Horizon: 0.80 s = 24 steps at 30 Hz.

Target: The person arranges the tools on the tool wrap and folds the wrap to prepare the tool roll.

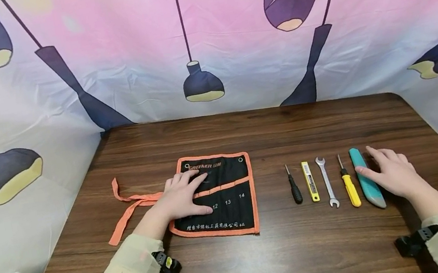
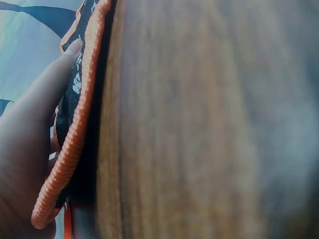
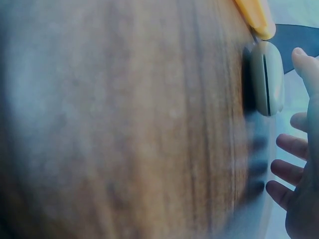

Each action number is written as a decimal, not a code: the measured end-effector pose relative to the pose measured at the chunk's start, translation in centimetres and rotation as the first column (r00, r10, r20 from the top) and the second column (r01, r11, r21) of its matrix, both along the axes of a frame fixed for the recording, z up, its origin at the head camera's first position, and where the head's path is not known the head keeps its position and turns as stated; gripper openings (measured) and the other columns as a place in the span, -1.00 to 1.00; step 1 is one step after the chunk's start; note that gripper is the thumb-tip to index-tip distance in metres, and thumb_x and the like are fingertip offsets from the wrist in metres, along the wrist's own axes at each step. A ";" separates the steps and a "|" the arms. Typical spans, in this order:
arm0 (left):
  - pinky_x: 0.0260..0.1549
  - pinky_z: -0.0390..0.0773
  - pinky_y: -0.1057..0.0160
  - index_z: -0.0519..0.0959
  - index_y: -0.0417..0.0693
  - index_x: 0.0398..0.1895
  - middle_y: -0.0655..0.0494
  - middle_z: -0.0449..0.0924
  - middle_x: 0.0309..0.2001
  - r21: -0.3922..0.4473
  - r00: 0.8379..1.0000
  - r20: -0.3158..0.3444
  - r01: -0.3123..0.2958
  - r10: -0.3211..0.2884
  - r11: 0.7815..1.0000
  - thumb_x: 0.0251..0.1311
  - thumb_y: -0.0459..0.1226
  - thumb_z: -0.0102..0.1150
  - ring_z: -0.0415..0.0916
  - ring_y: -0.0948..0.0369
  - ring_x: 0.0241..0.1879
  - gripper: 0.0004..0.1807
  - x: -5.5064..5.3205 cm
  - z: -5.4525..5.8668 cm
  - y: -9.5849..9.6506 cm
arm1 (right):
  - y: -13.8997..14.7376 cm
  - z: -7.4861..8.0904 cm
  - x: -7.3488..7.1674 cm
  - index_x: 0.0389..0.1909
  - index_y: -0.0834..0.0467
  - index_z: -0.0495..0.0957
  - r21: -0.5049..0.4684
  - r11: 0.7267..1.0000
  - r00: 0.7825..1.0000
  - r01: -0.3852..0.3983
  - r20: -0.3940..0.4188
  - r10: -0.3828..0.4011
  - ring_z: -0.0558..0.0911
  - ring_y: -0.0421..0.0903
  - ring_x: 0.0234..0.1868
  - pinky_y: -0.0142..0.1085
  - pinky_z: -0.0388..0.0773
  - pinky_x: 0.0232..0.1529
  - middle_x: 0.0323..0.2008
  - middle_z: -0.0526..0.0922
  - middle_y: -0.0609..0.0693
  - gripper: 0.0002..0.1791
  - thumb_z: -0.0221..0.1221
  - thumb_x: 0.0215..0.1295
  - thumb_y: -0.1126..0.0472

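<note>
My left hand (image 1: 181,197) rests spread on a black tool pouch (image 1: 237,218) with orange trim, numbered pockets and orange tie straps (image 1: 127,214). In the left wrist view the thumb (image 2: 52,74) lies over the pouch's orange edge (image 2: 82,109). My right hand (image 1: 392,172) is at the right end of a tool row, fingers spread, thumb by a long teal object with a grey end (image 1: 367,179). The right wrist view shows its rounded, slotted end (image 3: 268,79), with the fingers held above the table.
Left of the teal object lie a yellow-handled screwdriver (image 1: 350,187), an open-ended wrench (image 1: 327,182), a slim yellow tool with a label (image 1: 310,181) and a black-handled screwdriver (image 1: 295,189). A lamp-patterned cloth (image 1: 139,24) hangs behind the wooden table (image 1: 292,259).
</note>
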State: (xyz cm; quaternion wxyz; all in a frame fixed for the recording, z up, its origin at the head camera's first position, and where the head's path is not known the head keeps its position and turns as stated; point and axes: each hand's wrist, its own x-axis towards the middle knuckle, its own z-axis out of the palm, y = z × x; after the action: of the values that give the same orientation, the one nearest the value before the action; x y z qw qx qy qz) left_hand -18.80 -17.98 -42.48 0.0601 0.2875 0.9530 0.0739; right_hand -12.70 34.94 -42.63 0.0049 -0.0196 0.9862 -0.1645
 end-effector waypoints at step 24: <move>0.09 0.10 -0.13 0.15 0.28 0.42 0.08 0.01 0.42 -0.069 0.988 0.116 0.108 -0.099 0.992 -0.26 0.44 0.18 0.00 -0.03 0.35 0.10 -2.2 1.7 -1.0 | -0.2 -0.1 0.0 0.36 0.41 0.02 0.009 1.000 1.000 0.005 -0.003 -0.005 0.09 0.58 0.09 0.37 0.00 -0.04 0.17 0.11 0.56 -0.09 -0.08 0.33 -0.26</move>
State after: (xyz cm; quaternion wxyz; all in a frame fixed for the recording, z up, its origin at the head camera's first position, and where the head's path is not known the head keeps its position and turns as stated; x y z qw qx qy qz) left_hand -21.02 -18.93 -40.80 0.1283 0.3294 0.9340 0.0509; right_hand -12.66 34.79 -42.76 0.0030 -0.0172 0.9870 -0.1601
